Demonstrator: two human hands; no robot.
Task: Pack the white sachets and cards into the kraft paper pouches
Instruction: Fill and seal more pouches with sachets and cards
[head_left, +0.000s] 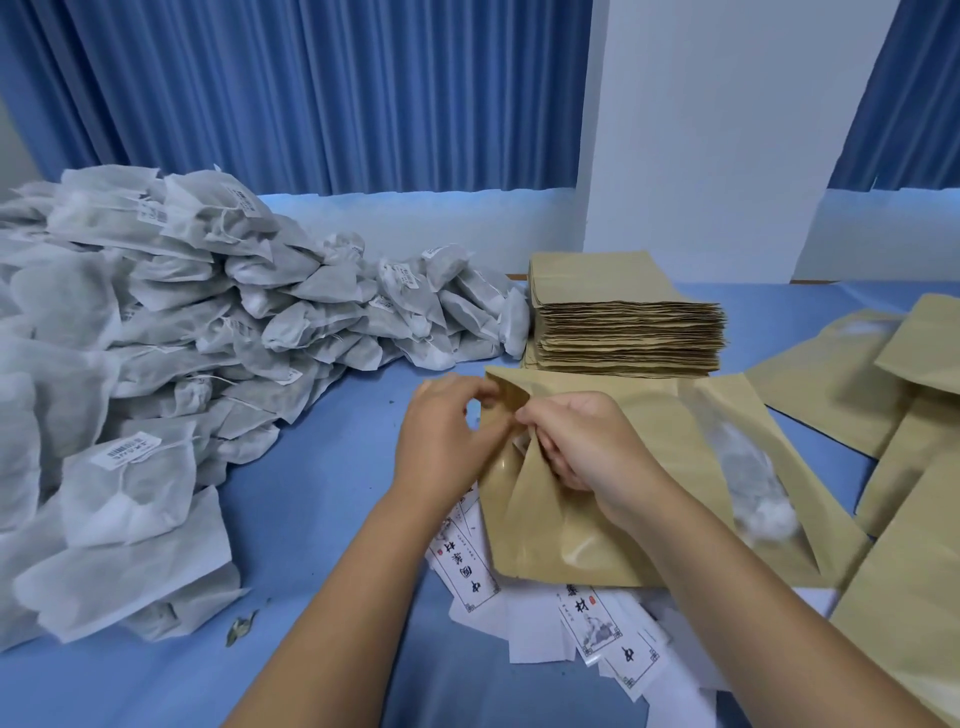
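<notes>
Your left hand (441, 441) and right hand (582, 447) both pinch the mouth of the kraft pouch (613, 519); it lies over cards (467, 571) on the worktop (322, 467).

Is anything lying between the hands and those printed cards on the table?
Yes. The kraft pouch that the left hand and right hand grip at its mouth lies over part of the cards; those nearest the person lie uncovered.
</notes>
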